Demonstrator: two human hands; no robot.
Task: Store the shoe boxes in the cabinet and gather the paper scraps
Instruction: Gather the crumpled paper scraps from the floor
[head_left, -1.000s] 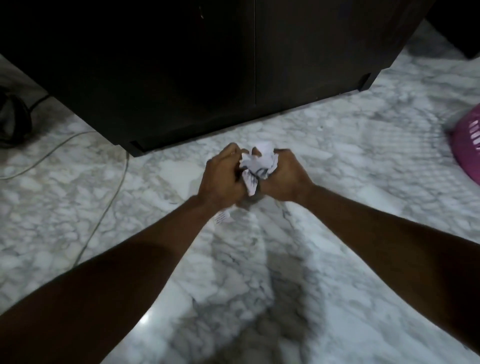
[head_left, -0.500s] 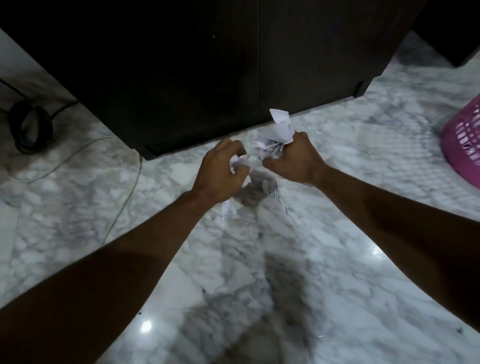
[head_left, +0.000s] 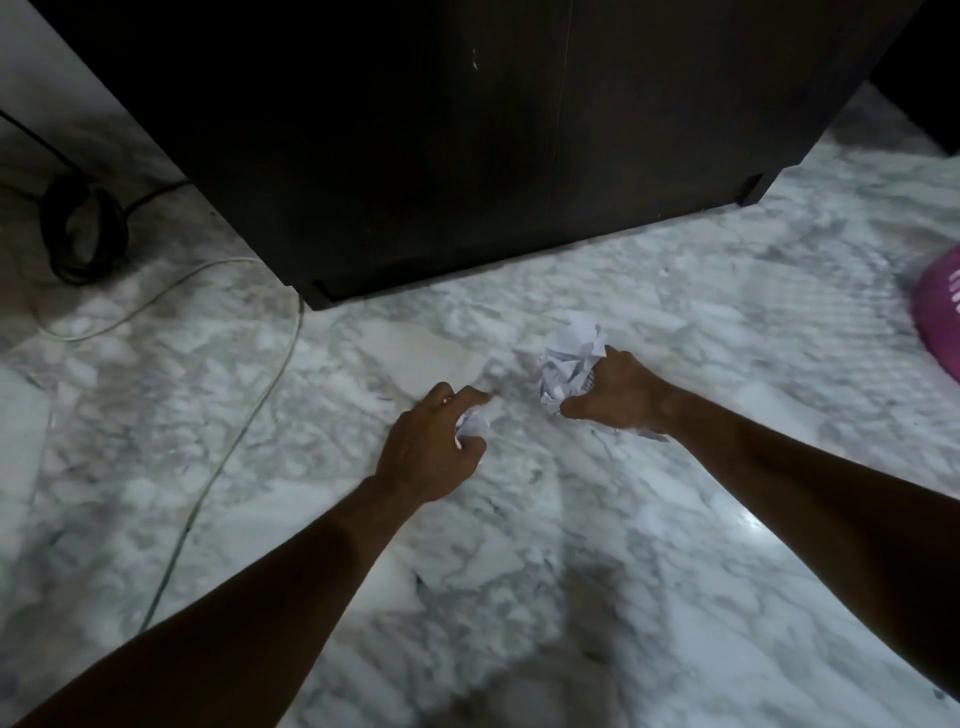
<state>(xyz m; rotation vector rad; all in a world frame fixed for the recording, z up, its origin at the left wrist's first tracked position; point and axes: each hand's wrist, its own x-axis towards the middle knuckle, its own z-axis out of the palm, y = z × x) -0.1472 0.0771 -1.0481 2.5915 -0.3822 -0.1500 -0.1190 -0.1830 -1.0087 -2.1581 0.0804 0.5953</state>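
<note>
My right hand (head_left: 615, 397) grips a crumpled white wad of paper scraps (head_left: 569, 358) just above the marble floor. My left hand (head_left: 434, 449) is closed around a smaller paper scrap (head_left: 471, 427), low over the floor and a little to the left of the right hand. Behind both hands stands the dark cabinet (head_left: 467, 145) with its two doors closed. No shoe box is in view. A small bit of paper (head_left: 652, 434) shows under my right wrist.
The floor is grey-white marble (head_left: 519, 597). A pale cable (head_left: 234, 441) runs across it at the left, and a coil of black cable (head_left: 83, 228) lies at the far left. A pink basket (head_left: 937, 312) sits at the right edge.
My hands have parted: they held one wad together, then split it. Now the right hand holds the big wad, and the left has dropped lower with a small scrap.
</note>
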